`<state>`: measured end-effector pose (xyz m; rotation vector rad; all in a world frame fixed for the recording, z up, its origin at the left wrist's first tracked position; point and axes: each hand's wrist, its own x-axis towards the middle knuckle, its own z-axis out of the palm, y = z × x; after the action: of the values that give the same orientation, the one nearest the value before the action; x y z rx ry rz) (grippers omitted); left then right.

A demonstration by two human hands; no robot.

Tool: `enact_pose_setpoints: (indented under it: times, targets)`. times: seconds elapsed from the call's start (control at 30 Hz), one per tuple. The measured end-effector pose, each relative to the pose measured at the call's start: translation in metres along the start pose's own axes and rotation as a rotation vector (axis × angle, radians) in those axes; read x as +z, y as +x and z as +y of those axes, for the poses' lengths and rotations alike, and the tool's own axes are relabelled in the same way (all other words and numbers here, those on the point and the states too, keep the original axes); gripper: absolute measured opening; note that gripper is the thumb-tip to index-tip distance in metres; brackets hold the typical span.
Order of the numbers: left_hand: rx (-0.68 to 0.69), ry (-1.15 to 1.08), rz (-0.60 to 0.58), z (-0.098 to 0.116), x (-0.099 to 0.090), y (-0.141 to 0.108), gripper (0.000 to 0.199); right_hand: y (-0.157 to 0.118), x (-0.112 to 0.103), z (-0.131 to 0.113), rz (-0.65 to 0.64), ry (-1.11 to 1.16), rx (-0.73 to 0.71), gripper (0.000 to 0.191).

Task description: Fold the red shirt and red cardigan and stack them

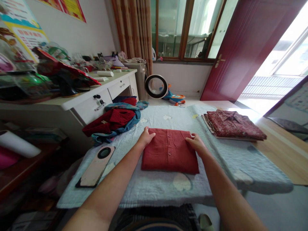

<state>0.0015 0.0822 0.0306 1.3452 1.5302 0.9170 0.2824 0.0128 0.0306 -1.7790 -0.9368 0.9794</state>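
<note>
A folded rust-red shirt [171, 157] lies flat in front of me, with two buttons showing down its middle. My left hand [147, 137] grips its far left corner, thumb on top and fingers tucked out of sight. At the far right corner, my right hand [195, 141] pinches the cloth between thumb and fingers. Under the shirt is a pale blue cloth [156, 189] with heart shapes, spread over the table. A pale phone [96, 171] with a round black camera ring rests left of my left forearm.
Folded patterned dark-red garments [234, 125] are stacked at the right. Rumpled red and blue clothes [115, 120] lie at the left, beside a white desk [90, 104] crowded with items. Beyond the table are a washing machine [141, 75], a toy car [175, 96] and a red door [231, 51].
</note>
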Motion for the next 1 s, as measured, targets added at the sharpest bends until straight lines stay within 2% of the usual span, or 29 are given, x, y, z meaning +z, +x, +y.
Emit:
enact_pose_setpoints:
  times: [0.1,0.17,0.23,0.3,0.43,0.53,0.6,0.7,0.87,0.93,1.0]
  targets:
    - [-0.072,-0.149,-0.065,0.003,-0.001,0.008,0.081,-0.002,-0.002,-0.009,-0.070,0.098,0.057,0.032]
    - [-0.112,-0.189,-0.119,0.006,-0.003,0.009,0.070,-0.005,-0.004,-0.015,-0.134,0.163,0.096,0.016]
    - [-0.163,-0.243,-0.207,0.009,-0.007,0.010,0.055,-0.010,-0.005,-0.020,-0.200,0.219,0.123,0.008]
    - [-0.209,-0.291,-0.295,0.010,-0.011,0.009,0.044,-0.015,-0.007,-0.023,-0.260,0.285,0.146,0.006]
    - [-0.264,-0.361,-0.402,0.012,-0.017,0.005,0.035,-0.024,-0.010,-0.027,-0.367,0.473,0.239,0.012]
    - [-0.275,-0.436,-0.441,0.020,-0.021,-0.003,0.031,-0.030,-0.015,-0.029,-0.374,0.529,0.275,0.014]
    - [-0.257,-0.518,-0.457,0.030,-0.025,-0.011,0.031,-0.035,-0.021,-0.032,-0.376,0.538,0.242,0.016]
    - [-0.126,-0.615,-0.455,0.052,-0.033,-0.022,0.036,-0.041,-0.033,-0.044,-0.392,0.556,0.111,0.025]
    - [0.313,-0.620,-0.313,0.088,-0.045,-0.020,0.051,-0.039,-0.047,-0.080,-0.394,0.527,-0.216,0.042]
    - [0.452,-0.569,-0.252,0.092,-0.046,-0.014,0.055,-0.034,-0.046,-0.089,-0.382,0.480,-0.332,0.044]
    - [0.533,-0.473,-0.212,0.086,-0.047,-0.011,0.053,-0.030,-0.041,-0.088,-0.327,0.422,-0.427,0.043]
